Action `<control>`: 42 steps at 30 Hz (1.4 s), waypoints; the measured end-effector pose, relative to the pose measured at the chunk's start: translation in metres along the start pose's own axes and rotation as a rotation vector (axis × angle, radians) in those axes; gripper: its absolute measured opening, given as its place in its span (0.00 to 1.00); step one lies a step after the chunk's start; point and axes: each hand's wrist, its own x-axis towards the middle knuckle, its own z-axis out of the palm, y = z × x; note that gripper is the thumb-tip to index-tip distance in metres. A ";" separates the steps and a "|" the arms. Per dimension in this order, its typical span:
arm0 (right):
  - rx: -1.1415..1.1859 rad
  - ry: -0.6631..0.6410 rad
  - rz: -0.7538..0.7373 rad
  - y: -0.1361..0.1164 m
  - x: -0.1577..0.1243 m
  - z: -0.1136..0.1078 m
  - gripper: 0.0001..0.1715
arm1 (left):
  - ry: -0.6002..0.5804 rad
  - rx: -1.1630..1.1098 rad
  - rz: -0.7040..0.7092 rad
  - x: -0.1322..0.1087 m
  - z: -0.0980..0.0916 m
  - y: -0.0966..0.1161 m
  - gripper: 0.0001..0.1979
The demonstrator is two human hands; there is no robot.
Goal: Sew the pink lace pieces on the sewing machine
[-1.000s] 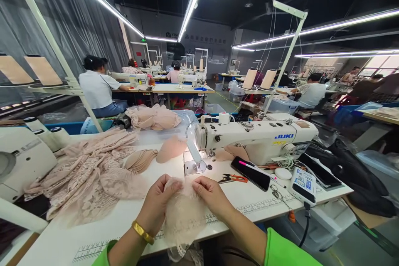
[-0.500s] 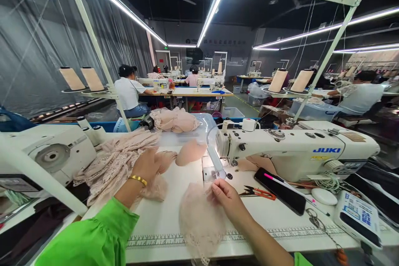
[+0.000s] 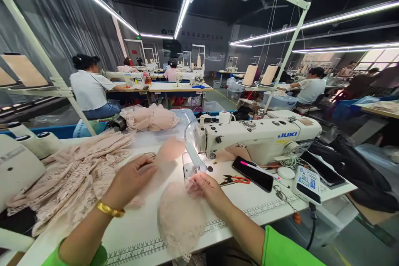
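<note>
My right hand (image 3: pixel 207 191) pinches the top edge of a sheer beige lace piece (image 3: pixel 181 220), which hangs down over the table's front edge. Just beyond those fingers is the lit needle area of a white JUKI sewing machine (image 3: pixel 246 137). My left hand (image 3: pixel 132 178), with a gold bangle at the wrist, is over the table left of the lace piece. Its fingers are curled and closed, and motion blur hides what is between them. Past its fingertips is a smooth beige fabric piece (image 3: pixel 170 149). A heap of beige lace fabric (image 3: pixel 84 170) spreads left of this hand.
Orange-handled thread snips (image 3: pixel 237 179), a black phone (image 3: pixel 257 176) with a pink-and-white pen on it, and a white boxy device (image 3: pixel 307 183) lie right of the machine. A printed ruler (image 3: pixel 140 251) runs along the front edge. Beige fabric (image 3: pixel 149 117) is piled behind. Co-workers sit at farther tables.
The view has swung right. My left hand has come away from the small beige pieces at the heap, toward the lace piece. My right hand keeps its hold on the lace piece.
</note>
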 end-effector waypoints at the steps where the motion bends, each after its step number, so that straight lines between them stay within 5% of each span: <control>1: 0.017 -0.006 -0.003 0.000 0.000 0.000 0.37 | -0.057 0.015 0.013 -0.009 0.009 0.007 0.13; 6: -0.051 -0.015 -0.069 0.002 -0.001 0.005 0.32 | -0.268 0.188 0.067 -0.031 0.043 0.032 0.11; 9: -0.119 -0.033 -0.091 -0.006 -0.005 0.008 0.28 | -0.325 0.182 0.173 -0.024 0.045 0.039 0.09; 12: -0.247 -0.144 -0.113 -0.027 -0.013 0.007 0.20 | -0.579 0.010 0.298 -0.010 0.043 0.045 0.19; 14: -0.424 -0.137 -0.201 -0.045 -0.017 0.005 0.15 | -0.705 -0.041 0.287 -0.001 0.040 0.048 0.14; 16: -0.640 -0.018 -0.402 -0.061 -0.020 0.004 0.11 | -0.671 -0.041 0.261 0.006 0.035 0.050 0.12; 19: -0.862 0.147 -0.745 -0.069 -0.019 0.003 0.11 | -0.349 0.061 0.330 0.006 0.024 0.046 0.12; 21: -0.918 0.156 -0.859 -0.062 -0.015 0.002 0.13 | -0.121 0.232 0.460 -0.002 0.019 0.039 0.09; 23: -0.984 0.095 -0.858 -0.048 -0.008 -0.003 0.17 | -0.043 0.444 0.561 -0.015 0.019 0.031 0.09; 26: -1.140 -0.091 -0.743 -0.025 0.004 -0.020 0.20 | -0.248 0.645 0.529 -0.039 0.033 0.022 0.05; 29: -1.235 -0.301 -0.697 -0.012 0.010 -0.041 0.20 | -0.540 0.591 0.471 -0.052 0.051 0.024 0.06; 32: -1.277 -0.427 -0.715 -0.013 0.009 -0.054 0.21 | -0.430 0.438 0.508 -0.037 0.062 0.025 0.14; 35: -1.241 -0.375 -0.721 -0.020 0.003 -0.053 0.20 | -0.267 0.263 0.367 -0.007 0.067 0.014 0.15; 38: -1.149 -0.317 -0.776 -0.023 -0.002 -0.046 0.20 | -0.415 0.067 0.183 0.017 0.071 0.001 0.20; 42: -0.992 -0.292 -0.959 -0.018 0.000 -0.042 0.16 | -0.640 -0.119 0.122 0.029 0.076 0.004 0.30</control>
